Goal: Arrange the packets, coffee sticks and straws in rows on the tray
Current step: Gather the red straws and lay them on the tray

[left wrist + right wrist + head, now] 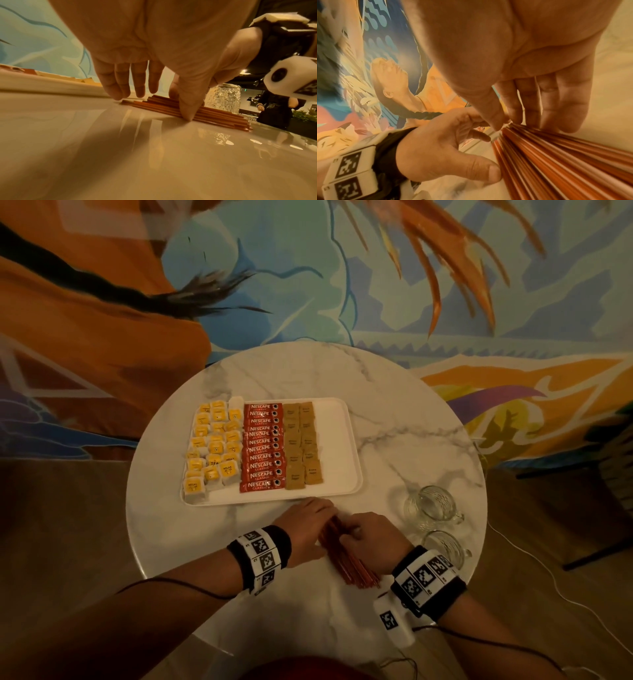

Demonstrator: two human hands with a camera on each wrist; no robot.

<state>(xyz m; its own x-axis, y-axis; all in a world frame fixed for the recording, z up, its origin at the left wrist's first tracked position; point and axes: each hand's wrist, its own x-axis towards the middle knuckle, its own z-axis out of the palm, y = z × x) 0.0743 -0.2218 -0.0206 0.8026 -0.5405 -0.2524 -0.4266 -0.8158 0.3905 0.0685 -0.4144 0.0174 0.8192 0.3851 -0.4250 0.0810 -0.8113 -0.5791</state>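
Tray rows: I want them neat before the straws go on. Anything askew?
The yellow tea packets at the tray's left end sit tilted and overlapping, looser than the straight coffee sticks and brown sugar packets.

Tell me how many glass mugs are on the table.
2. Both stand on the marble table, right of the tray: one glass mug farther from the person, the other glass mug nearer, by the right hand.

Left hand [308, 522] and right hand [371, 537] flank orange straws [346, 559] on table [394, 412], before tray [339, 446].
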